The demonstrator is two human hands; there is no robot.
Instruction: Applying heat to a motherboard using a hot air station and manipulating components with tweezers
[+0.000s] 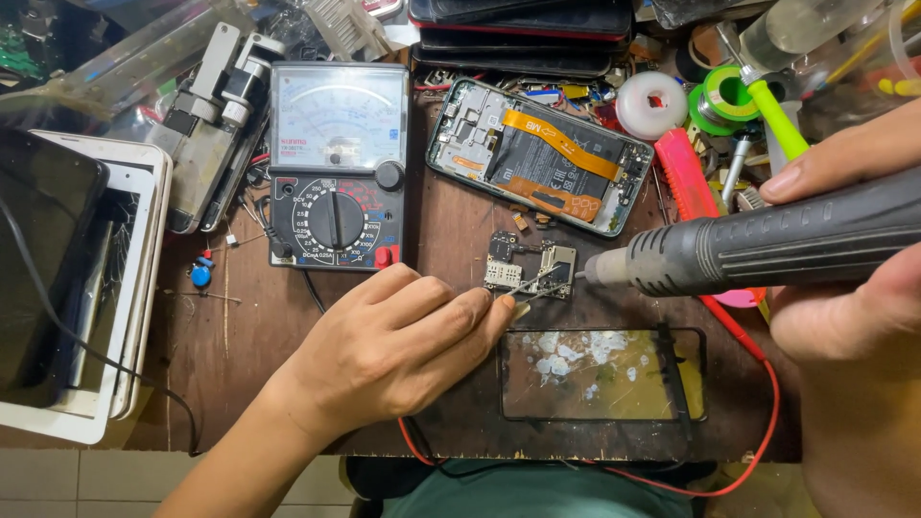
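Left hand: the left hand [398, 336] lies knuckles up at the middle of the bench, fingers pinched shut on one pair of tweezers [533, 284] whose tips rest on the circuit board
Right hand: the right hand [849, 249] comes in from 3 o'clock, fingers wrapped tight round one black hot-air handpiece [767, 245], its nozzle just beside the board's right edge
Circuit board: one small circuit board [530, 266] lies loose on the wood, at 1 o'clock from the left hand
Opened phone: one opened phone [539, 157], back off, orange ribbon cables showing, at 12 o'clock from the board
Glass panel: one black-rimmed glass panel [602, 375] with white smears, at 6 o'clock from the board
Meter: one analogue multimeter [338, 165] at 11 o'clock from the left hand
Tablets: a stack of tablets [86, 288] at 9 o'clock, count unclear
Solder reels: two, one white reel [651, 105] and one green reel [727, 96], at 1 o'clock
Leads: one red lead [758, 355] curves along the near edge
Surface: a scuffed dark wooden bench [240, 364], crowded along its far side; pale floor tiles [77, 484] show below its near edge
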